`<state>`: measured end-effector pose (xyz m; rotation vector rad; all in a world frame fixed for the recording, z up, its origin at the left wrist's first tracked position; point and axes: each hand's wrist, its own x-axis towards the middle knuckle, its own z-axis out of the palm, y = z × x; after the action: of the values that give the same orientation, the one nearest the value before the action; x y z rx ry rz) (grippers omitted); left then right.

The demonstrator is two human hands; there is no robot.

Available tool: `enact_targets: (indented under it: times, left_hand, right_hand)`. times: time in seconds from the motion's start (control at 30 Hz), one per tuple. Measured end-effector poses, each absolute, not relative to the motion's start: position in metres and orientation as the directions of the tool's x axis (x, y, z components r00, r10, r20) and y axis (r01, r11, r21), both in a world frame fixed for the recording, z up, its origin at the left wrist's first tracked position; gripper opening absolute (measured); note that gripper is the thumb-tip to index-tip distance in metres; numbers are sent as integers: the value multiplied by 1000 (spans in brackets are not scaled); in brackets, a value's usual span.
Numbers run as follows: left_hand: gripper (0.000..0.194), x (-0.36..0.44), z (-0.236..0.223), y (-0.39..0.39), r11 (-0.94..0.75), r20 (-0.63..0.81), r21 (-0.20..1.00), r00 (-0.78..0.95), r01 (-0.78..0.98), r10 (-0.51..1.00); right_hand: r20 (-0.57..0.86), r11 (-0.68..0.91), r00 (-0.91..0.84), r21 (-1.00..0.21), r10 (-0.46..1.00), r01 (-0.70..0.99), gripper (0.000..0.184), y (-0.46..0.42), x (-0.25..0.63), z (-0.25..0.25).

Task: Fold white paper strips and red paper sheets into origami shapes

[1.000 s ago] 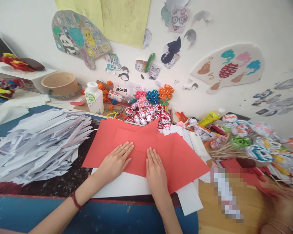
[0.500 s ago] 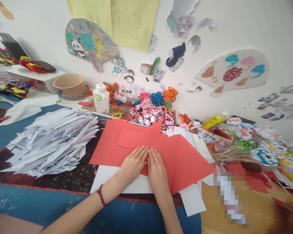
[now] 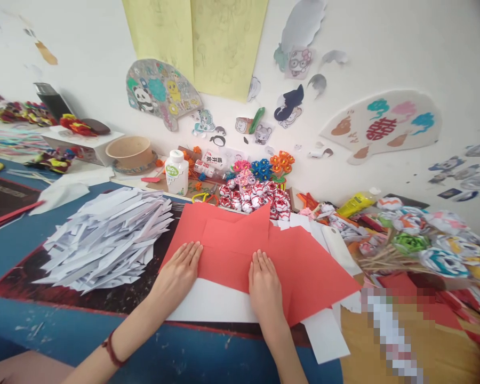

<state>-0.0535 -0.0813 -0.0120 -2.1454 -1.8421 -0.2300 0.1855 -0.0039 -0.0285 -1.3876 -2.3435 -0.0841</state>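
Several overlapping sheets of red paper (image 3: 228,266) lie in front of me, with a smaller folded red piece (image 3: 234,234) on top. My left hand (image 3: 182,269) rests flat on the left part of the red paper, fingers stretched out at the folded piece's lower left corner. Flat against the folded piece's lower right is my right hand (image 3: 265,282), its fingers extended and close together. White paper sheets (image 3: 216,304) show beneath the red ones. Neither hand grips anything.
A big heap of folded white paper strips (image 3: 108,240) lies to the left on a dark mat (image 3: 28,274). Behind stand a white bottle (image 3: 176,173), red-and-white paper flowers (image 3: 260,197) and a tan bowl (image 3: 128,152). Paper flowers on sticks (image 3: 412,242) lie at the right.
My hands were side by side at the middle of the red paper. The left hand has slid to the left, so they are now apart. The view has shifted slightly.
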Motion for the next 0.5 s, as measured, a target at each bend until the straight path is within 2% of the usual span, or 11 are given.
enact_targets:
  times: [0.07, 0.13, 0.2, 0.27, 0.3, 0.33, 0.5]
  left_hand:
    - [43, -47, 0, -79, -83, 295, -133, 120, 988, 948]
    - [35, -36, 17, -72, -11, 247, -93, 34, 996, 968]
    - [35, -23, 34, -60, 94, 166, 14, -95, 995, 982]
    - [36, -9, 45, -42, 195, 35, 195, -206, 961, 978]
    - [34, -1, 47, -32, 231, -80, 294, -217, 927, 973]
    - [32, 6, 47, -21, 219, -136, 340, -183, 915, 974]
    - [34, 20, 37, 25, 198, -299, 463, -58, 864, 953]
  right_hand:
    - [351, 499, -441, -93, 826, 862, 40, -1, 182, -19]
    - [303, 495, -460, -45, 835, 868, 36, 5, 180, -6]
    - [259, 498, -474, -31, 841, 867, 33, 12, 179, 5]
    - [249, 497, -470, -59, 847, 865, 32, 19, 181, 11]
    - [257, 491, -457, -85, 852, 867, 31, 21, 183, 12]
    - [270, 481, -439, -116, 857, 869, 30, 23, 185, 12]
    - [297, 435, -357, -262, 886, 861, 25, 23, 194, 6]
